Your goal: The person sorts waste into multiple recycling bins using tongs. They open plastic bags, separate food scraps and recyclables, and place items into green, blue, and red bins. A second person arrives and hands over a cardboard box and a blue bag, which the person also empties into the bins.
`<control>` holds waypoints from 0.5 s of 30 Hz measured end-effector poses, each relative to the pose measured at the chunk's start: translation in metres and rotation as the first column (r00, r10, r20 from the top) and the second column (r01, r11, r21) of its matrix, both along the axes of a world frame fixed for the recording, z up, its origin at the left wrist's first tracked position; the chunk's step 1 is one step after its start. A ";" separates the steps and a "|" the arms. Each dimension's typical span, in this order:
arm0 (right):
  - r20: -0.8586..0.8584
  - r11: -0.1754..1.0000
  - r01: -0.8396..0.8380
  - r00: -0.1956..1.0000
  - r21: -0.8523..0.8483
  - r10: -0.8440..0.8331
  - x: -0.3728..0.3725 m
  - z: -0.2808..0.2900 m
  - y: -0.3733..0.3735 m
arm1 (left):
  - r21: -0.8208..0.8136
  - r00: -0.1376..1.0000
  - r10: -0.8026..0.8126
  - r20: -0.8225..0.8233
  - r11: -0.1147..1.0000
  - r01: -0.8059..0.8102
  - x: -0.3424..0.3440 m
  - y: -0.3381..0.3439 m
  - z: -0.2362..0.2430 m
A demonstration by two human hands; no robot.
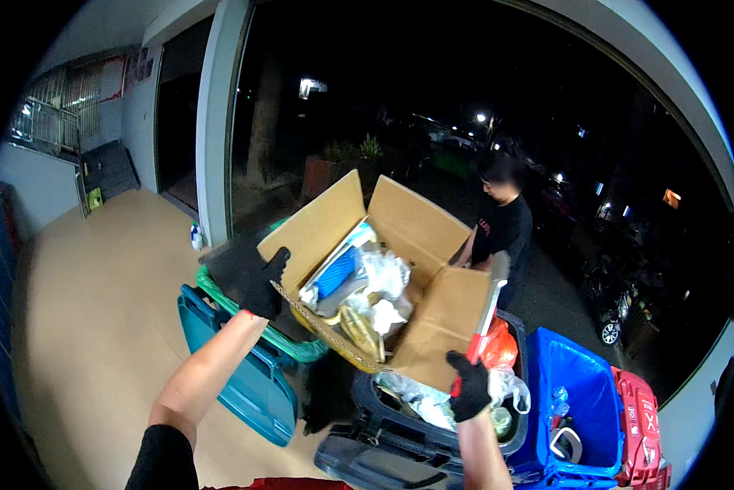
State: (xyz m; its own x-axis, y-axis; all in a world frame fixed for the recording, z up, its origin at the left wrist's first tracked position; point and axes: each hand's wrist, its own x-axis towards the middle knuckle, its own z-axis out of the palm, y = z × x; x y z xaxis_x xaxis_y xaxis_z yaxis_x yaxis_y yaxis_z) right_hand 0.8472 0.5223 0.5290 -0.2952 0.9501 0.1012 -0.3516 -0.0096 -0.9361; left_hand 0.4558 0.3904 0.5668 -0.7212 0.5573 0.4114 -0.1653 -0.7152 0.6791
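My left hand (265,286), in a black glove, grips the near-left edge of an open cardboard box (416,216). Inside lie clear plastic bags (383,276), a blue item (336,273) and yellowish scraps (359,331). My right hand (468,384), also gloved, is closed on a red-handled metal tool (494,290) at the box's right side. The tilted box is held over a dark grey bin (516,434), which holds red and white plastic bags (499,347).
A teal bin lid (253,396) and green-lined bin (302,347) stand left on beige flooring. An open blue bin (579,408) and a red bin (638,425) stand right. A person (502,229) in a dark top stands beyond the box. A white pillar (215,122) frames the dark street.
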 end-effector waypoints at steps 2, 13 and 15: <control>0.108 0.997 0.000 0.994 -0.083 0.009 -0.034 -0.027 -0.004 | -0.015 0.992 0.121 -0.036 0.992 -0.122 -0.012 -0.011 0.002; 0.707 0.883 -0.121 0.652 0.454 -0.274 -0.013 -0.014 -0.059 | -0.122 0.913 0.406 0.026 0.908 -0.400 -0.070 -0.053 -0.052; 0.766 0.777 -0.316 0.564 0.544 -0.308 -0.007 0.023 -0.081 | -0.025 0.923 0.380 0.060 0.925 -0.379 -0.068 -0.058 -0.067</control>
